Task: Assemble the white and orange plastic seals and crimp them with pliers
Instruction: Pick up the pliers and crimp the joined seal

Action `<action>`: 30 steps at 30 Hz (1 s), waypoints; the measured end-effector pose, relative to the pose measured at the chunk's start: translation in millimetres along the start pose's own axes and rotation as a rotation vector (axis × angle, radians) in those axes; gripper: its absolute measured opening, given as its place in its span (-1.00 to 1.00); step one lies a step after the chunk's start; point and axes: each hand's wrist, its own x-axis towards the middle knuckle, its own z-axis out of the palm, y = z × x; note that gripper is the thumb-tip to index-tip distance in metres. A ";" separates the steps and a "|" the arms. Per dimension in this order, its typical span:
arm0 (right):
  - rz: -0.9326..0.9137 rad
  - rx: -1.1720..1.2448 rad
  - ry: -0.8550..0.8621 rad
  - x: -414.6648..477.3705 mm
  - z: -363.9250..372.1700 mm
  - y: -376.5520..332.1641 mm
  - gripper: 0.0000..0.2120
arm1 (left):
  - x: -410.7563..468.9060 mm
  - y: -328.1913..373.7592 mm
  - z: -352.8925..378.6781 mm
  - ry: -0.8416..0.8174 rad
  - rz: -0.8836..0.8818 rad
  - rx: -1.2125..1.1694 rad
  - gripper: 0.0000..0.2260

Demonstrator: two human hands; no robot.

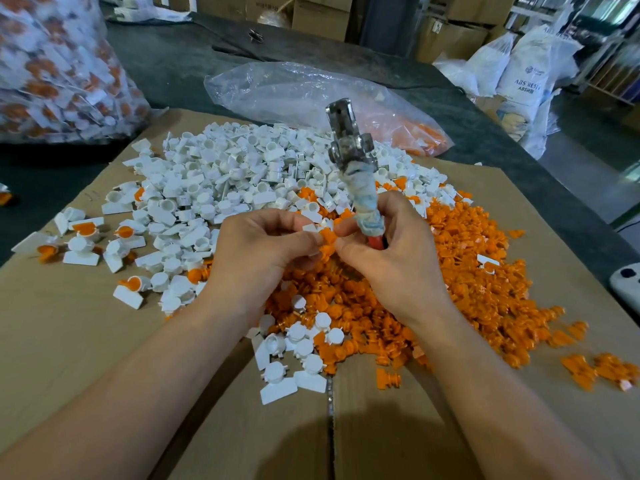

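Both hands meet over the heap; left hand (258, 247) pinches a ribbed orange plug (327, 239); right hand (388, 251) pinches it too, gripping rag-wrapped steel pliers (349, 147).

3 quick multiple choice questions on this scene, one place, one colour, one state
1. Where does the orange pile lie from the white pile? A. person's left B. inside a box C. person's right
2. What colour are the parts in the clear bag behind the piles? A. orange B. green C. black
3. How are the pliers? A. lying flat B. held head-up in the right hand C. hanging from a hook
1 C: orange spreads right of white. 2 A: orange shows through the plastic. 3 B: its fingers curl round the wrapped handle, while it and the left hand pinch an orange part.
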 end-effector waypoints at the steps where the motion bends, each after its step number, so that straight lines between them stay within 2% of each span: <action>1: 0.003 0.012 0.000 0.5 -1.1 0.6 -0.77 | 0.0 0.4 -0.4 0.003 0.008 -0.002 -0.84; 5: 0.003 0.089 -0.010 2.8 -3.9 1.7 -0.68 | -0.5 3.5 -1.3 -0.027 -0.011 -0.064 -0.83; 10: -0.042 0.261 -0.117 2.7 -8.6 -2.3 -0.61 | -2.0 8.5 -3.0 -0.155 -0.107 -0.110 -0.96; 12: -0.048 0.282 -0.154 2.4 -9.3 -3.2 -0.59 | -2.4 9.3 -3.4 -0.156 -0.103 -0.098 -0.91; 16: -0.029 0.304 -0.176 3.3 -7.3 -1.8 -0.56 | -1.8 9.5 -4.4 -0.154 -0.095 -0.064 -0.77; 22: -0.058 0.306 -0.219 3.5 -8.5 -1.7 -0.59 | -2.4 9.9 -4.3 -0.159 -0.123 -0.082 -0.88; 30: -0.056 0.297 -0.231 3.3 -8.9 -0.4 -0.59 | -2.0 9.6 -3.7 -0.173 -0.127 -0.073 -0.90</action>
